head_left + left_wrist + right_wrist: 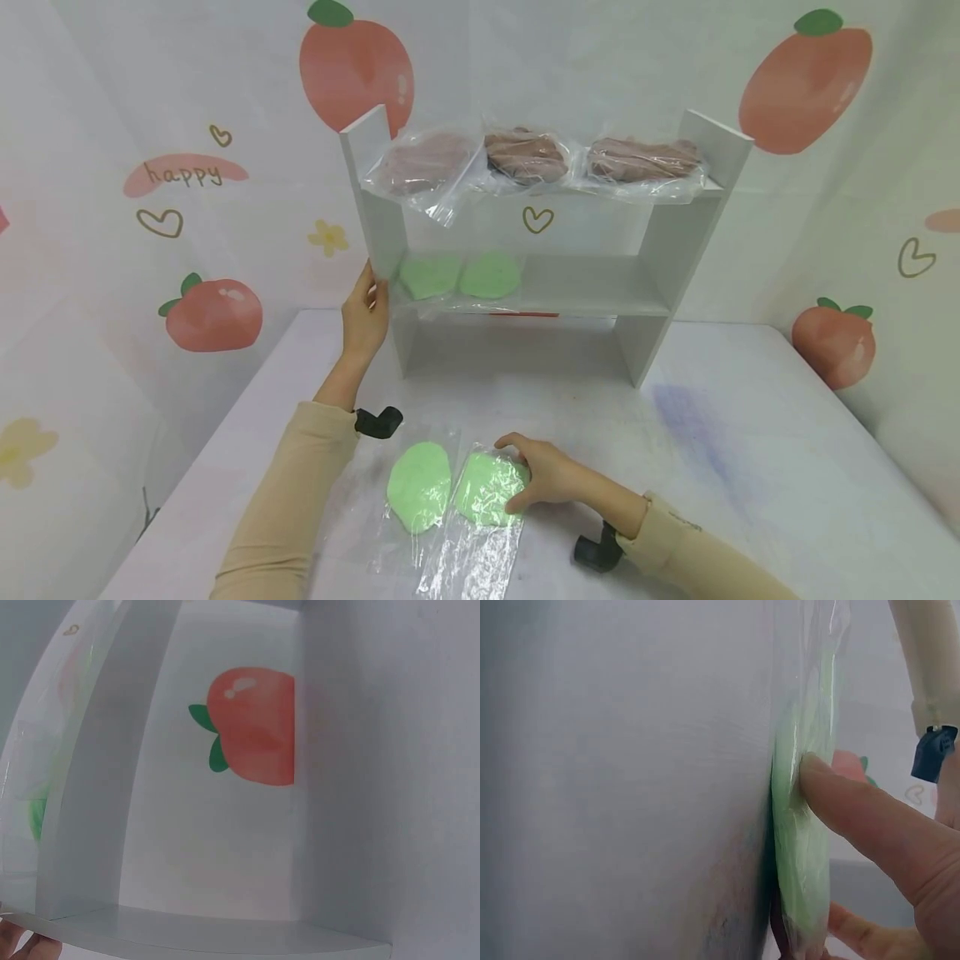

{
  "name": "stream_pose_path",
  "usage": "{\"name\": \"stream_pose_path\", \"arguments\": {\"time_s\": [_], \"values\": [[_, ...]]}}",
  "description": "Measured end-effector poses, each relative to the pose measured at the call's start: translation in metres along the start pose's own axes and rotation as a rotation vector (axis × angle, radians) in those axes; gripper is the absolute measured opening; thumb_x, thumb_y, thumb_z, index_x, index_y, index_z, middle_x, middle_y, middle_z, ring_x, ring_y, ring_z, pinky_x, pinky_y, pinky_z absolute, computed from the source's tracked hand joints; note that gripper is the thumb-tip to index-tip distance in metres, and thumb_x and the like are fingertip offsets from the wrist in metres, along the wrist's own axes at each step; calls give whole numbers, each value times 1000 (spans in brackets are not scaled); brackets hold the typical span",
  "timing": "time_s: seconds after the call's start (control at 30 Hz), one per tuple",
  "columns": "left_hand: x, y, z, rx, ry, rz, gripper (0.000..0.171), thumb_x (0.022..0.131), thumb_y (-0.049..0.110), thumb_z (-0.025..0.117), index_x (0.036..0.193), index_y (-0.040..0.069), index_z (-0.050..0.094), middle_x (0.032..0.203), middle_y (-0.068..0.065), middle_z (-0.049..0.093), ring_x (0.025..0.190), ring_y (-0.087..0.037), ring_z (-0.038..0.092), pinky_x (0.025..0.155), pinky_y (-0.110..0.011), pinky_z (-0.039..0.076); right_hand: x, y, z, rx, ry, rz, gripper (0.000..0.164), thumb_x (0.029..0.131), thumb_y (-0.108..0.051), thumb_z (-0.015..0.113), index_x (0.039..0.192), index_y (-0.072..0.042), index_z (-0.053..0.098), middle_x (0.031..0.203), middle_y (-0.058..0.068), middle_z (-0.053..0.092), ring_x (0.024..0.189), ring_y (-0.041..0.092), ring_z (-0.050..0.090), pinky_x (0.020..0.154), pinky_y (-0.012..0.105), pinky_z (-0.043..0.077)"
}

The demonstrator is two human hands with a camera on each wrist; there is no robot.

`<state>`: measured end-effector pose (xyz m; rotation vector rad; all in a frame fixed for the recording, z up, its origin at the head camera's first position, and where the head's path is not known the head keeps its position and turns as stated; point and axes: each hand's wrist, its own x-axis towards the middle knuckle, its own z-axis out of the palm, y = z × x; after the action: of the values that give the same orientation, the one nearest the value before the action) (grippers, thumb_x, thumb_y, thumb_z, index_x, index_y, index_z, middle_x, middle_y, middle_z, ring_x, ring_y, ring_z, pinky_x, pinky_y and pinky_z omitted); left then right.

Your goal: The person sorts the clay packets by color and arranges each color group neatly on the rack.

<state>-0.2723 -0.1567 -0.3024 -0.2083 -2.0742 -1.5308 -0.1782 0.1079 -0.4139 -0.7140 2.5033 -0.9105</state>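
Note:
My left hand [365,315] holds the left side panel of a white two-tier shelf [592,283], near its middle board. In the left wrist view, its fingers [37,946] show by the panel edge. My right hand [551,473] grips the right edge of a clear bag with a flat light-green piece [487,490], lying on the table. In the right wrist view the thumb [855,806] presses on this bag [802,847]. Left of it lies a similar green bag [420,487]. Two more green bags [491,277] sit side by side on the middle board's left part.
Along the top board lie three clear bags with brownish contents [525,157], some hanging over its front edge. The shelf stands at the back of a white table [750,467]. A fruit-printed white cloth [600,67] hangs behind and at the sides.

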Motion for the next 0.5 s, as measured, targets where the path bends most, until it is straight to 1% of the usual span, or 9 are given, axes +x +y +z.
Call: {"name": "stream_pose_path", "arguments": {"time_s": [0.03,0.1,0.2,0.27,0.37,0.43,0.5], "values": [[0,0,0,1,0,1,46,96,-2,42,141,-3,35,136,-30,45,122,-43,49,101,-50,46,0,0,0,-5,-2,0,78,64,-22,85,130,-11,45,107,17,62,101,29,58,86,48,52],[0,0,0,1,-1,3,46,96,-2,42,141,-3,35,136,-30,45,122,-43,49,101,-50,46,0,1,-1,-9,-2,-9,79,65,-23,85,131,-13,43,96,11,61,87,21,56,74,37,52],[0,-2,0,4,2,12,46,96,-2,42,141,-3,35,136,-30,45,122,-44,49,101,-50,46,1,2,-1,-5,1,-44,79,67,-21,84,132,-15,40,80,2,52,66,10,44,57,23,42],[0,-2,0,5,3,18,45,96,-2,42,141,-4,35,136,-31,45,121,-44,49,101,-51,46,2,3,-1,16,2,-72,77,68,-18,82,133,-16,39,77,0,49,60,8,37,52,19,37],[0,-2,0,9,7,26,45,96,-2,42,141,-4,35,135,-31,46,121,-44,50,101,-51,46,2,4,-1,52,1,-107,71,71,-15,80,131,-17,41,82,2,52,56,5,38,51,17,38],[0,-1,0,10,9,28,45,96,-3,42,140,-4,35,135,-31,46,121,-44,50,101,-50,46,2,6,-1,74,6,-125,65,72,-15,79,128,-18,44,90,4,57,60,4,43,54,16,42],[0,-2,1,12,11,29,45,96,-3,42,140,-5,35,135,-31,46,121,-44,50,100,-50,46,3,8,-1,103,13,-142,59,74,-14,78,125,-18,48,94,5,59,62,3,45,55,16,43]]}}
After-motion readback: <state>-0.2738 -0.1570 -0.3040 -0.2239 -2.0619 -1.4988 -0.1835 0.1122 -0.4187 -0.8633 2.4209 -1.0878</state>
